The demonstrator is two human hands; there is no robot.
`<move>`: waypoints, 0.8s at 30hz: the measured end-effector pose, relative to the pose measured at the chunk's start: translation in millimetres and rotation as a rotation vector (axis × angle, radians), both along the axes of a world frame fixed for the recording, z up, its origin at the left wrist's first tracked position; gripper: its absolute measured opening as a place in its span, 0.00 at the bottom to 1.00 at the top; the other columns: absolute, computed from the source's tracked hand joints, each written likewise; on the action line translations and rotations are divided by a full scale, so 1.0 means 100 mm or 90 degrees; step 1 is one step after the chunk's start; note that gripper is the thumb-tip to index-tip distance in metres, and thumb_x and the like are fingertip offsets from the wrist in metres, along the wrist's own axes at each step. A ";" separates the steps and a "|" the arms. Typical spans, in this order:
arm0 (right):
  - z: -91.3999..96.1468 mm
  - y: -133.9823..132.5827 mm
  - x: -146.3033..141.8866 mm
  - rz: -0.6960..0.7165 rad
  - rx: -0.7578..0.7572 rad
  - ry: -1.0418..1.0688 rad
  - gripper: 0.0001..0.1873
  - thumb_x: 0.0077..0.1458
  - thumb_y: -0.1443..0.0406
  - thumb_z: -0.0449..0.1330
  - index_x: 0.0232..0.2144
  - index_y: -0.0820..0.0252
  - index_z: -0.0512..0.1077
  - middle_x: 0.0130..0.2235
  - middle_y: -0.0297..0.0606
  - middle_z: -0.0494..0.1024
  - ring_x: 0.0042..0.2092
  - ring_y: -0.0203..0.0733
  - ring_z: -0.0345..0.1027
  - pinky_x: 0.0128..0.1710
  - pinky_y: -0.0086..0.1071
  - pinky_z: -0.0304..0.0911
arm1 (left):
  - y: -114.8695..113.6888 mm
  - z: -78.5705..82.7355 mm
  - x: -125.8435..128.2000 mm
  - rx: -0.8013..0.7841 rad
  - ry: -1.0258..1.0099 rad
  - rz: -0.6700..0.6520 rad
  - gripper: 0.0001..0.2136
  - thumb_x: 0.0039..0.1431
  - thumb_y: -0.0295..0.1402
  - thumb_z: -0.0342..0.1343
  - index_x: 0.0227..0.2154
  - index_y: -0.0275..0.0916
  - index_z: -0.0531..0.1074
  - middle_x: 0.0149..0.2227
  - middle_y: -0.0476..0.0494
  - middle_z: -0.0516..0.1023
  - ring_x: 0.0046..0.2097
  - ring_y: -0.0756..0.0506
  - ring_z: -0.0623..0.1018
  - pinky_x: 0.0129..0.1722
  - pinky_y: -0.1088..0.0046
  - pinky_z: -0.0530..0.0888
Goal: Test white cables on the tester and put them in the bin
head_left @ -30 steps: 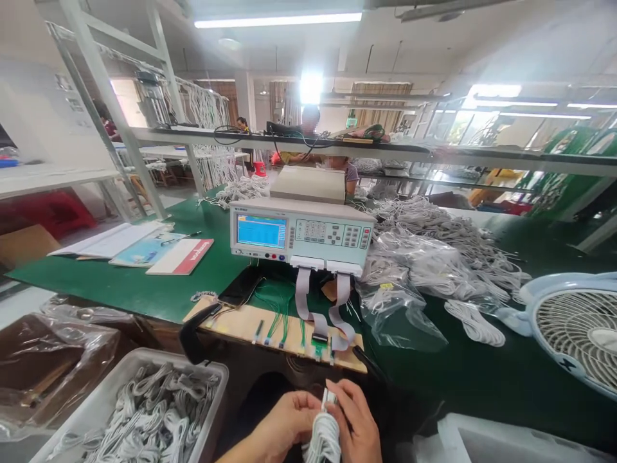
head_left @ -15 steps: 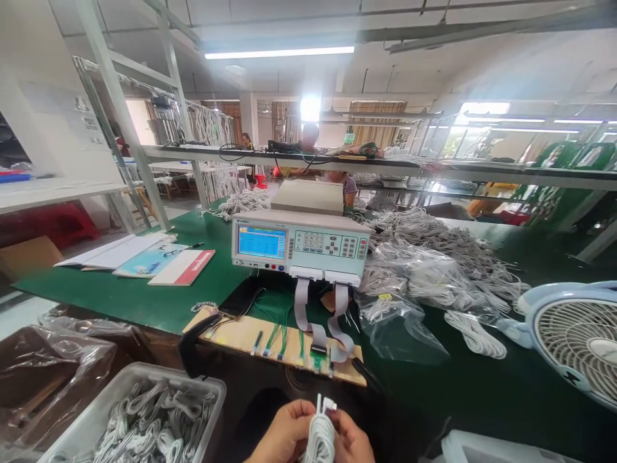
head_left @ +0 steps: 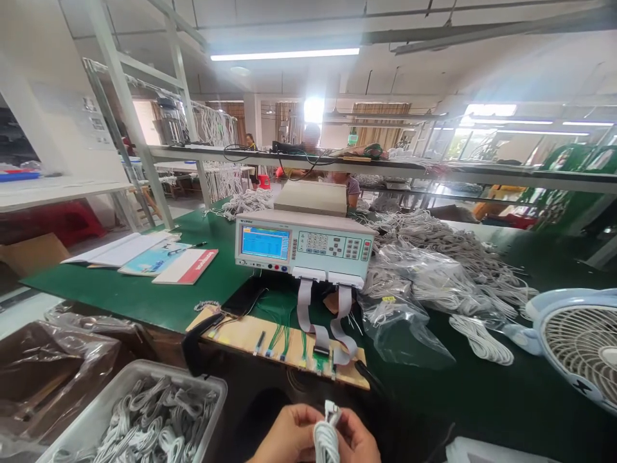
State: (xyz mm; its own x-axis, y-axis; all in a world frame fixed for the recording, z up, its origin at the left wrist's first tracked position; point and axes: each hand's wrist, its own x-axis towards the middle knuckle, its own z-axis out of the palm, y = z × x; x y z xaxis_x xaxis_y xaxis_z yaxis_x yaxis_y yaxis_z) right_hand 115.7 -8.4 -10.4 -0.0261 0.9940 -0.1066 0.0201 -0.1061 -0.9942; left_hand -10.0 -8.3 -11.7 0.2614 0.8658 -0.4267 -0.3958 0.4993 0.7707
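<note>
At the bottom edge of the view, my left hand [head_left: 289, 436] and my right hand [head_left: 359, 440] both close on a coiled white cable [head_left: 326, 444]. Its two white plugs [head_left: 330, 410] stick up between my fingers. Just beyond them lies a wooden test board [head_left: 270, 341] with green wires and sockets. Two grey ribbon cables link it to the cable tester [head_left: 303, 245], whose blue screen is lit.
A grey bin [head_left: 139, 418] of coiled white cables sits at lower left, beside a plastic-lined box [head_left: 53, 373]. Heaps of bagged white cables [head_left: 434, 270] cover the green table [head_left: 144, 289] on the right. A blue fan [head_left: 578, 347] stands far right. Booklets [head_left: 164, 257] lie at left. People work beyond the shelf.
The view has tilted upward, so my hands and the coil sit lower in the picture. My fingers have shifted on the plugs, which now lean slightly right.
</note>
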 end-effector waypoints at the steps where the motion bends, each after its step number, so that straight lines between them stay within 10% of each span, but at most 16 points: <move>1: -0.01 0.00 0.00 -0.001 0.016 -0.021 0.18 0.35 0.52 0.59 0.24 0.61 0.71 0.23 0.36 0.75 0.27 0.43 0.68 0.27 0.30 0.63 | 0.00 0.03 0.00 0.005 -0.001 0.007 0.21 0.28 0.42 0.64 0.26 0.34 0.68 0.22 0.48 0.70 0.22 0.52 0.68 0.25 0.74 0.66; 24: 0.27 0.29 0.09 0.050 -0.035 -0.046 0.12 0.43 0.61 0.59 0.31 0.64 0.73 0.27 0.40 0.78 0.29 0.42 0.69 0.29 0.31 0.63 | 0.21 0.10 -0.04 -0.039 0.005 0.027 0.13 0.42 0.41 0.55 0.22 0.36 0.62 0.19 0.53 0.65 0.21 0.56 0.64 0.22 0.81 0.63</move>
State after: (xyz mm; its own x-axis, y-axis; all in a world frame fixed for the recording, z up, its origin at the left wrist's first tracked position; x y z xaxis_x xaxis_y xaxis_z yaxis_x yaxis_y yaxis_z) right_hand 124.8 20.7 16.2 -0.0934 0.9817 -0.1660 0.1017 -0.1565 -0.9824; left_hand -13.8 12.6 -1.8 0.2212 0.8479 -0.4819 -0.4111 0.5291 0.7423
